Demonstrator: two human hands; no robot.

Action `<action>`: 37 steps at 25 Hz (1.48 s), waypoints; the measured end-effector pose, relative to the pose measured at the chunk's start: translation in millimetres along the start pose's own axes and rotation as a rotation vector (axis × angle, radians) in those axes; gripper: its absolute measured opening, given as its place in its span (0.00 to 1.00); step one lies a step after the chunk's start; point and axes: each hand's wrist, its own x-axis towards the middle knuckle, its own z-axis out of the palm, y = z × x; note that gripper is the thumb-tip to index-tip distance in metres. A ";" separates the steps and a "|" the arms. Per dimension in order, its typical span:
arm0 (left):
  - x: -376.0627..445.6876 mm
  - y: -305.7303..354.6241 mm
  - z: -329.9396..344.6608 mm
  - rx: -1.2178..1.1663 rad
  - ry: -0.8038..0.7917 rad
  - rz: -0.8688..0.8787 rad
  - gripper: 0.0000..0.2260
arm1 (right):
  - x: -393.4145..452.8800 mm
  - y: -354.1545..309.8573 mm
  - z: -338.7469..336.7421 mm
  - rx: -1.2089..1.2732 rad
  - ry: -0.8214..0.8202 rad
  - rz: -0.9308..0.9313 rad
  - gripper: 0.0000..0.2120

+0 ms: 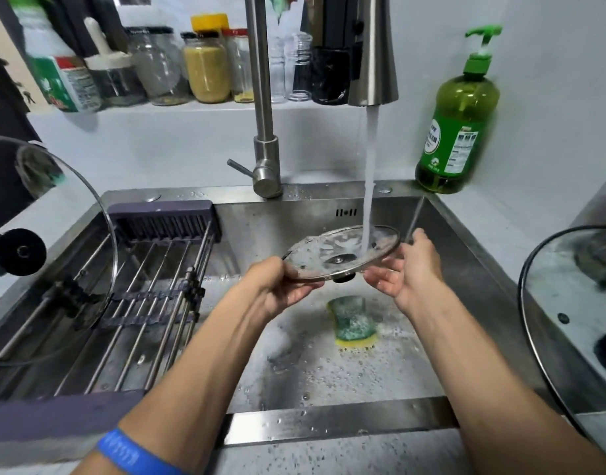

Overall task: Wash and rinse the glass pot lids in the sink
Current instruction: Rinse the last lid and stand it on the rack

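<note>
A small glass pot lid (332,250) with a steel rim is held upside down over the sink (329,419), its knob pointing down. Water from the faucet (372,53) runs onto its soapy inner face. My left hand (277,289) grips the lid's left rim. My right hand (406,269) supports the right rim with relaxed fingers. A large glass lid (68,186) stands on edge on the drying rack at the left. Another large lid (569,303) lies on the counter at the right.
A green and yellow sponge (353,322) lies in the foamy sink bottom below the lid. A metal drying rack (150,303) spans the sink's left half. A green soap bottle (457,128) stands at the back right. Jars line the shelf behind the faucet.
</note>
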 end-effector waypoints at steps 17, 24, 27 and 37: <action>-10.8 -3.9 10.3 0.171 0.017 -0.048 0.10 | -3.6 9.6 10.1 -0.465 -0.004 -0.148 0.07; -12.2 -1.9 11.4 0.156 0.057 -0.006 0.13 | -12.5 17.2 9.8 -1.186 0.211 -0.579 0.08; -12.6 -2.0 12.4 0.161 0.077 -0.006 0.11 | -14.2 15.7 8.2 -1.271 0.186 -0.558 0.09; -11.9 -2.5 12.2 0.161 0.080 0.027 0.08 | -6.6 19.3 9.5 -1.159 0.093 -0.563 0.09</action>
